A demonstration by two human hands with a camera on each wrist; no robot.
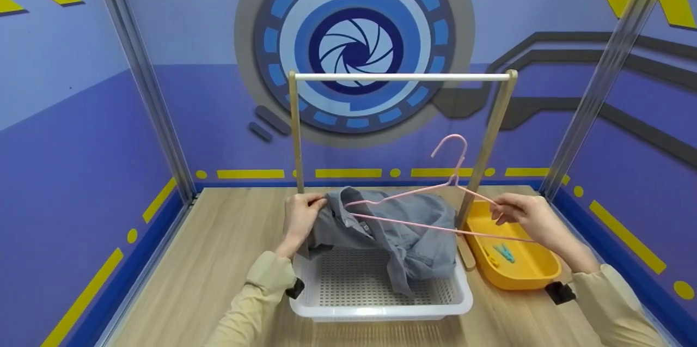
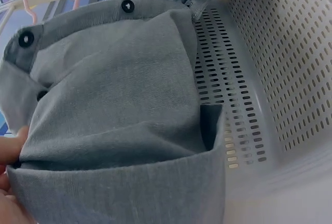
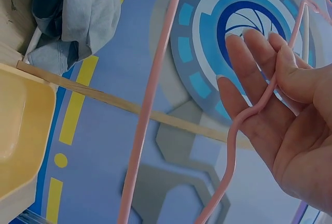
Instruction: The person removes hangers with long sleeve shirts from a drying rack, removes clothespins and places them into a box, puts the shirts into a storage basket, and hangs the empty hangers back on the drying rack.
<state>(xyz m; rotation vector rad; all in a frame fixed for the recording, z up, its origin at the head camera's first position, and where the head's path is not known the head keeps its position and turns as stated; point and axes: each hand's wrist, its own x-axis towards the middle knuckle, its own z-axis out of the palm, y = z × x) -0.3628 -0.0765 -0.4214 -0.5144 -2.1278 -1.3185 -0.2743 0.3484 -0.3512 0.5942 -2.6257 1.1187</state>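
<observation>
A grey buttoned shirt (image 1: 419, 249) hangs bunched over a white perforated basket (image 1: 381, 311). My left hand (image 1: 302, 219) pinches the shirt's edge at its left side; in the left wrist view, thumb and fingers (image 2: 10, 151) grip a fold of the cloth, and dark buttons show along the band. A pink hanger (image 1: 414, 224) has its left end inside the shirt's collar opening, its hook pointing up. My right hand (image 1: 525, 219) holds the hanger's right shoulder, which in the right wrist view runs between the thumb and fingers (image 3: 290, 73).
Behind the basket stands a wooden rack with a white rod (image 1: 403, 77). To the right sits a yellow tray (image 1: 528, 276) holding a teal clothespin (image 1: 504, 253) and a yellow one (image 1: 490, 257). Purple walls and metal posts (image 1: 593, 85) enclose the table.
</observation>
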